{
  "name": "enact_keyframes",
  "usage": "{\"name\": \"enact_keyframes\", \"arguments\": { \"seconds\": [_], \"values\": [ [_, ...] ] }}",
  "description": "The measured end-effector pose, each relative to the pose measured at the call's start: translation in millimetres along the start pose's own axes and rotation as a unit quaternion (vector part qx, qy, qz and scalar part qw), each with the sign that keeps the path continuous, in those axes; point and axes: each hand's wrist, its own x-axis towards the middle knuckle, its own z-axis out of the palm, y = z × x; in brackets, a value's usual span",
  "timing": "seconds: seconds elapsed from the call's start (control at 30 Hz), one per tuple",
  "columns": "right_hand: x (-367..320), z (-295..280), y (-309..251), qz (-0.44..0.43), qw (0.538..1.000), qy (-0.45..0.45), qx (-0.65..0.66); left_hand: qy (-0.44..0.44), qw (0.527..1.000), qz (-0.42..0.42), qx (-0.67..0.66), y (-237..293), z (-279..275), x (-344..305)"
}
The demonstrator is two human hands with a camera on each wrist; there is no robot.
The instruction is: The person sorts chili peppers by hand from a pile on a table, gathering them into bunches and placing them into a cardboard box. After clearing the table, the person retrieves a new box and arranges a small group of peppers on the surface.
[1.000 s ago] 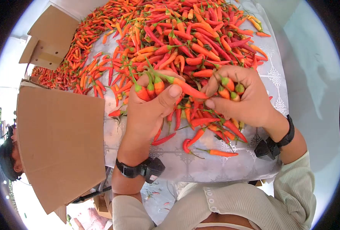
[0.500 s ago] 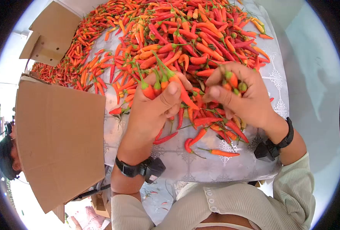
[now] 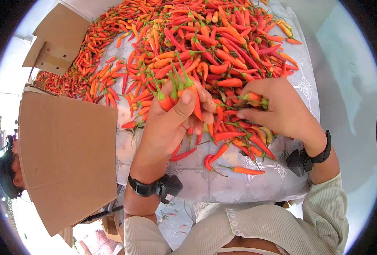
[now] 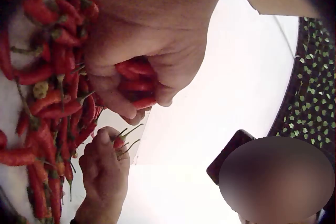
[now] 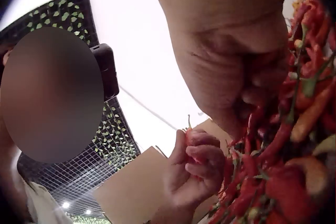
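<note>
In the head view the left hand (image 3: 165,123) holds several red-orange chillies (image 3: 192,91), green stems pointing up, between thumb and curled fingers. The left wrist view shows red chilli bodies (image 4: 137,83) inside that palm. To its right, the right hand (image 3: 282,108) has its fingers curled round a few chillies (image 3: 253,97) with green ends, over the near part of the pile. A gap separates the two hands. Beneath and beyond them spreads a large heap of red and orange chillies (image 3: 222,42).
A patterned, shiny cover (image 3: 188,182) lies on the table. Two chillies (image 3: 246,170) rest near its front edge. A large cardboard sheet (image 3: 69,157) stands at the left, with another cardboard piece (image 3: 61,38) behind it. Part of another person (image 3: 12,170) shows at the far left.
The right hand has drawn away from the left hand's chillies and lies over the pile. The long chilli both hands were touching now stands more upright in the left hand.
</note>
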Motion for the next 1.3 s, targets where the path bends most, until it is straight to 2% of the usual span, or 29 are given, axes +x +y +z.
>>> {"name": "enact_keyframes", "arguments": {
  "seconds": [0.17, 0.27, 0.43, 0.63, 0.73, 0.93, 1.03, 1.3],
  "values": [
    [-1.6, 1.2, -0.4, 0.0, 0.992, -0.056, -0.112, 0.017, 1.0, 0.018, 0.005, -2.2, -2.5, 1.0],
    [-1.5, 12.3, -1.4, -0.019, 0.989, -0.047, -0.137, 0.056, 0.998, 0.008, -0.029, -0.6, 3.3, 1.0],
    [-2.5, 14.9, -3.2, -0.056, 0.99, -0.009, -0.131, 0.035, 0.999, 0.005, -0.021, -2.4, -2.7, -0.4],
    [5.7, 13.1, 8.1, -0.062, 0.988, 0.137, 0.032, 0.036, 0.999, 0.016, 0.029, 0.3, -0.3, -2.1],
    [6.4, 6.3, -0.1, 0.096, 0.959, 0.083, 0.252, 0.039, 0.999, 0.012, 0.033, 0.5, -1.5, -1.3],
    [5.5, -1.0, -5.4, 0.16, 0.889, 0.043, 0.426, 0.057, 0.997, 0.01, 0.042, 0.1, 1.8, -0.8],
    [5.4, -1.4, -2.4, 0.151, 0.866, 0.028, 0.476, 0.059, 0.997, 0.001, 0.04, -0.8, 0.9, -0.3],
    [7.5, 2.0, 3.7, 0.133, 0.844, 0.044, 0.518, 0.072, 0.997, -0.007, 0.042, -2.1, 0.1, 0.1]
  ]
}}
